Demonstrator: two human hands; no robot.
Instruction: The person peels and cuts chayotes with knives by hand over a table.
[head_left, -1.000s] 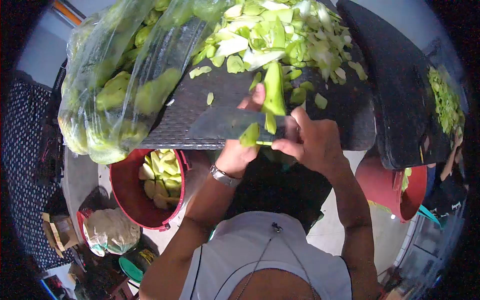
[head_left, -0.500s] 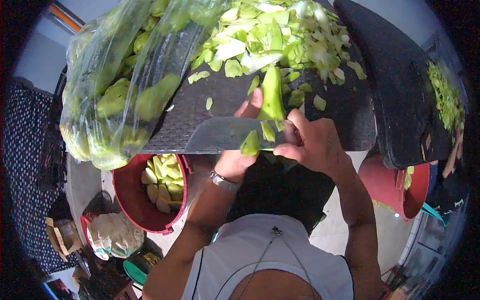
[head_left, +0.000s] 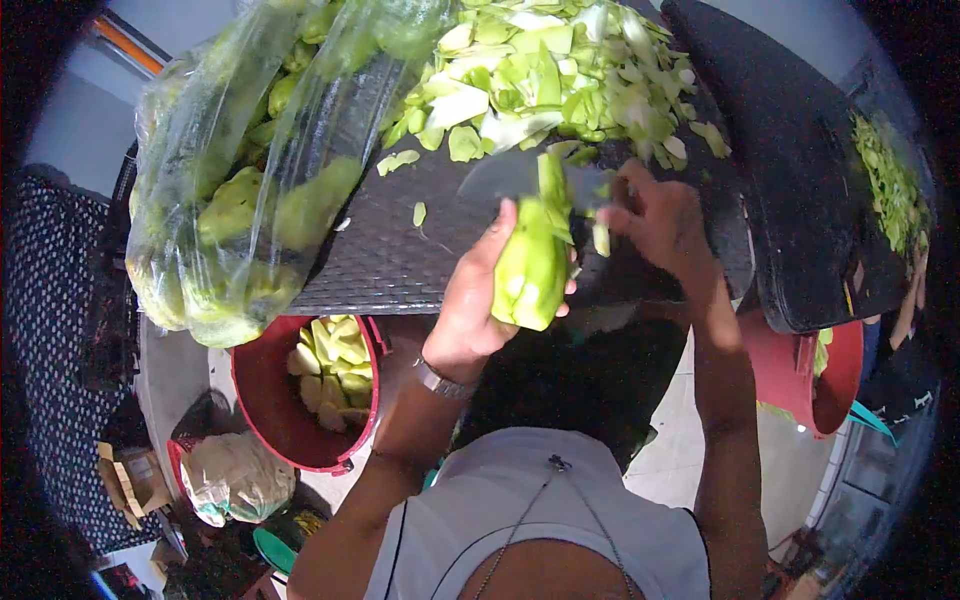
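Note:
My left hand, a metal watch on its wrist, is wrapped round a partly peeled chayote in front of the table edge. Pale, cut facets show on the chayote's near end. In my right hand is the handle of a wide-bladed knife, blurred by motion. Its blade lies across the far end of the chayote, where a strip of green peel stands up. Beyond both hands, a heap of peelings covers the back of the dark woven table.
A clear plastic bag of whole chayotes overhangs the table's left side. Below stands a red bucket with peeled pieces. Rightward are another dark table with peelings, a red bucket and another person's arm.
The chayote has been turned and drawn nearer, its peeled end now facing me. My right hand and the knife have moved away toward the peelings, and the blade now crosses its far end.

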